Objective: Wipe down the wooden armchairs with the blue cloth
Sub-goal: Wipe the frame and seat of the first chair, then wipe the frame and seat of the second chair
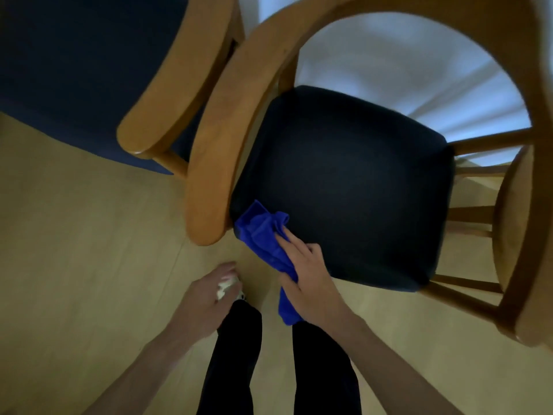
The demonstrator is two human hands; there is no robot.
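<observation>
Legs (pixel 230 363): standing on the floor (pixel 74 265) just before the near chair's front edge, in dark trousers, a pale shoe partly showing under the left hand.
Left hand (pixel 209 298): hanging free over the floor beside the front left corner of the seat, fingers loosely relaxed and gripping nothing; likely kept clear as a counterbalance while bending.
Right hand (pixel 308 277): lying on the blue cloth (pixel 263 238) at the seat's front left corner, fingers (pixel 287 238) stretched forward and pressing the cloth flat, thumb side seeming to pin the trailing end; whether the thumb is curling round it cannot be told.
Blue cloth: bunching ahead of the fingertips on the dark seat cushion (pixel 344 181), its tail hanging off the front edge toward the legs.
Near armchair (pixel 215 151): left armrest ending just beside the cloth, closing that side; open cushion running away to the back and right edges, leaving room for long strokes.
Wooden frame: armrests, curved back rail and right-side spindles looking not yet reached, judging by the cloth's place.
Second armchair (pixel 167 85): standing just beside, at far left, its armrest close to the near one with a narrow gap between.
</observation>
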